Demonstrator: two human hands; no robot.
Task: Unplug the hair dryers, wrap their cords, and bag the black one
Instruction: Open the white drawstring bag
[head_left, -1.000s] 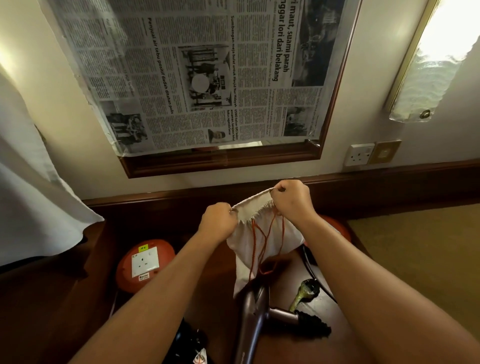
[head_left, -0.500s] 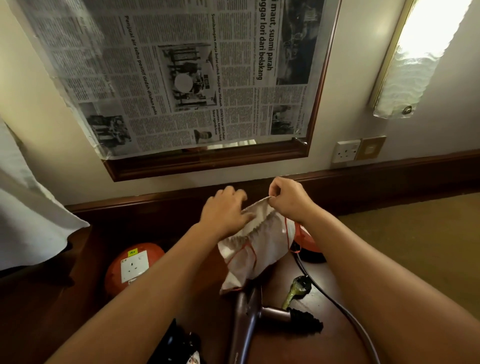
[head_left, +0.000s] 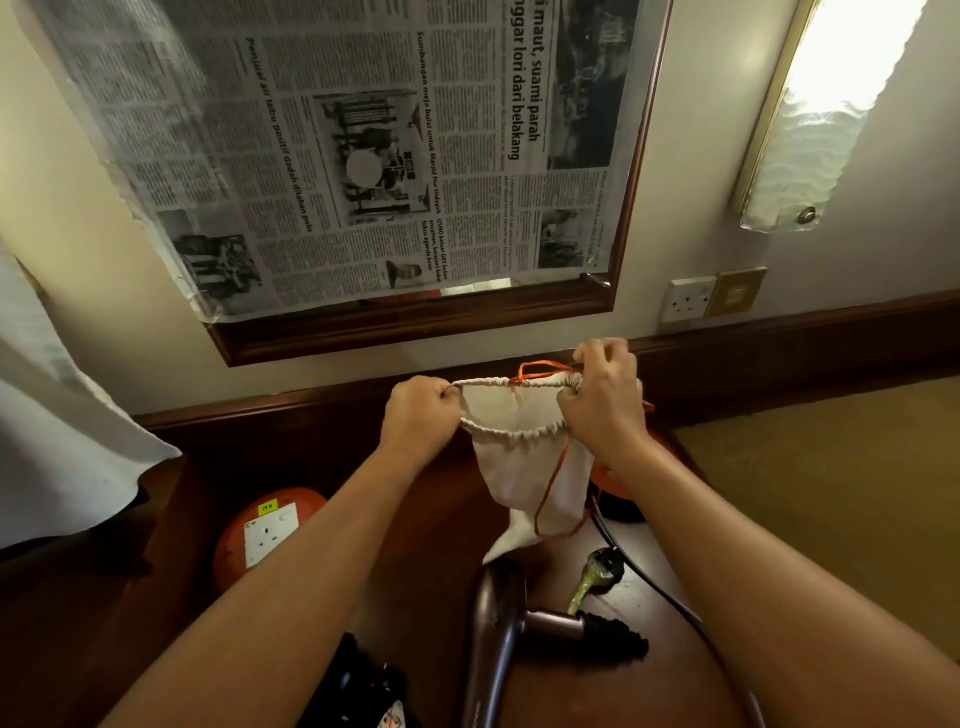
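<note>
A white cloth drawstring bag (head_left: 524, 467) with an orange cord hangs in the air above the desk, its mouth stretched wide. My left hand (head_left: 418, 415) grips the left side of the rim and my right hand (head_left: 605, 397) grips the right side. Below the bag a brown metallic hair dryer (head_left: 498, 639) lies on the wooden desk (head_left: 426, 525), its handle ending in a black cord stub. A black object (head_left: 358, 686), probably the black dryer, shows at the bottom edge, partly hidden by my left forearm.
An orange cable reel with a white socket (head_left: 267, 532) sits left on the desk; another orange reel (head_left: 615, 478) lies behind the bag. A black cord (head_left: 670, 597) and a plug (head_left: 597, 571) lie to the right. A wall socket (head_left: 685, 300) is above.
The bag's mouth was bunched between my hands half a second ago; both hands have since moved apart and pulled it open. The camera view shifted slightly.
</note>
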